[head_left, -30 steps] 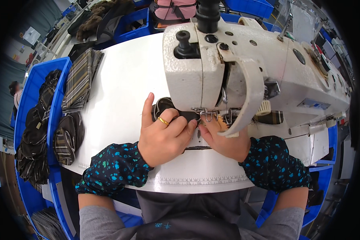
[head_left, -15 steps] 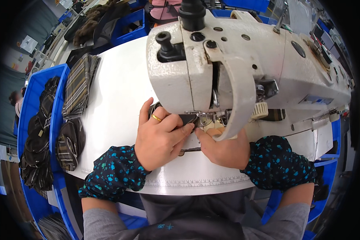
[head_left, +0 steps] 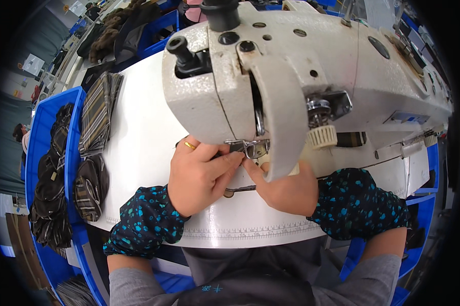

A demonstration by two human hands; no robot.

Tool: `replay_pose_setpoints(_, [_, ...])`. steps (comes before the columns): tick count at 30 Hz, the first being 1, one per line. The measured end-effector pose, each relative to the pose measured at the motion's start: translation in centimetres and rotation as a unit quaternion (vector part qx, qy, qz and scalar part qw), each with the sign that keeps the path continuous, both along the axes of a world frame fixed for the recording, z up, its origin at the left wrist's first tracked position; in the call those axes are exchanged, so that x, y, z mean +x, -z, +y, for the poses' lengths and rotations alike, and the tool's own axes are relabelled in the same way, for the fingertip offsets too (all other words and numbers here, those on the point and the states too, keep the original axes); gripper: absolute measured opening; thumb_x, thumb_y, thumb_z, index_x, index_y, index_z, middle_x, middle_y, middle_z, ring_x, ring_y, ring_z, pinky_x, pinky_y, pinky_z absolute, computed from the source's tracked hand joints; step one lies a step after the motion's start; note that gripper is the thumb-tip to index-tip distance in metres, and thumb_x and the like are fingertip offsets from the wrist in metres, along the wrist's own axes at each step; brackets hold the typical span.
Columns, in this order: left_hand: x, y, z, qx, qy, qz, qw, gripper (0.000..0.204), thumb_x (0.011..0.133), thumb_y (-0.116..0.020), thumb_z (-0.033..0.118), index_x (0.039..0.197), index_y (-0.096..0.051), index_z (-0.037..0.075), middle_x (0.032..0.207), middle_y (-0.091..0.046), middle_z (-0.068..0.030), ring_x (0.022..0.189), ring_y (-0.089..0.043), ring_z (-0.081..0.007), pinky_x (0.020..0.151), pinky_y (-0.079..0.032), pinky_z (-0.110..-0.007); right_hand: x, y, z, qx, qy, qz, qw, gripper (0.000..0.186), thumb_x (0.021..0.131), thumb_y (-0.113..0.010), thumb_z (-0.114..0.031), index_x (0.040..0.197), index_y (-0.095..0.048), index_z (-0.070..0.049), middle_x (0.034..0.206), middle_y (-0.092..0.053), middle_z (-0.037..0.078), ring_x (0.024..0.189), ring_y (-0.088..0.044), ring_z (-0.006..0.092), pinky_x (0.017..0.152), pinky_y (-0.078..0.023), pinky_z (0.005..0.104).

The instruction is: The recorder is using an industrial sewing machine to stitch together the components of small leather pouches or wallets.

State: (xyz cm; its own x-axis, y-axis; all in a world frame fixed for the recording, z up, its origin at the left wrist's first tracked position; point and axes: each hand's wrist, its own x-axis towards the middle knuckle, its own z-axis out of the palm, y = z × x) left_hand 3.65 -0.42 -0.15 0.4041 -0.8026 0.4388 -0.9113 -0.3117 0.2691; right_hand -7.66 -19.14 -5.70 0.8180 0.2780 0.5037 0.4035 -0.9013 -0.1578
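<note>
Left hand (head_left: 197,173): bent, with the fingers close together. Some tips are on the dark cloth (head_left: 235,147). I cannot tell if they pinch it.
Right hand (head_left: 289,189): narrow, with one fingertip at the edge of the dark cloth, just beside the left hand's tips. The white guard (head_left: 286,117) hides other fingers, so I cannot tell if it holds anything.
Dark cloth: a small bit shows under the front of the machine (head_left: 324,58), by the metal foot (head_left: 250,148). The left hand hides a lot of it.
Machine: big and white. It stands over the table (head_left: 143,117), with a ridged knob (head_left: 322,136) near the guard.
Ring (head_left: 189,145): gold, on a left finger.
Sleeves (head_left: 144,219): dark with blue and green spots, one on each arm.
Table: white, with ruler marks (head_left: 260,233) along the near edge.
Left side: a striped pile (head_left: 98,117) and a dark pouch (head_left: 91,188) lie by a blue bin (head_left: 76,135). More dark pouches (head_left: 49,183) are heaped in the bin.
Right side: a striped piece (head_left: 351,139) pokes out past the knob.
</note>
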Motion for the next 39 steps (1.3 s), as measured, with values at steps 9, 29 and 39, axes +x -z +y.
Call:
replay_pose_setpoints(9, [0.3, 0.2, -0.4, -0.029, -0.002, 0.020, 0.999, 0.016, 0.074, -0.077, 0.006, 0.089, -0.078, 0.009, 0.092, -0.072, -0.0033, 0.090, -0.064, -0.0270, 0.075, -0.049, -0.038, 1.2, -0.7, -0.3, -0.018, -0.030, 0.037, 0.999, 0.021, 0.080, -0.064, -0.009, 0.100, -0.068, -0.011, 0.066, -0.059, 0.004, 0.053, -0.061, 0.0217, 0.043, -0.044, 0.0364])
replay_pose_setpoints(29, [0.4, 0.6, -0.3, 0.002, -0.038, 0.079, 0.996, 0.017, 0.077, -0.074, 0.011, 0.094, -0.076, 0.009, 0.080, -0.067, -0.0031, 0.083, -0.062, -0.0225, 0.088, -0.042, -0.043, 1.5, 0.2, -0.8, -0.060, -0.028, -0.065, 0.996, 0.032, 0.075, -0.068, -0.009, 0.106, -0.070, -0.005, 0.078, -0.065, 0.005, 0.055, -0.059, 0.0213, 0.049, -0.048, 0.0344])
replay_pose_setpoints(39, [-1.2, 1.1, -0.7, 0.036, 0.021, -0.150, 0.988, 0.027, 0.068, -0.070, 0.013, 0.094, -0.074, 0.010, 0.098, -0.061, 0.0007, 0.104, -0.057, -0.0205, 0.096, -0.043, -0.046, -0.6, -0.7, 0.3, -0.053, 0.023, 0.031, 0.998, 0.038, 0.078, -0.062, -0.013, 0.114, -0.070, -0.001, 0.059, -0.060, 0.004, 0.046, -0.058, 0.0203, 0.042, -0.041, 0.0357])
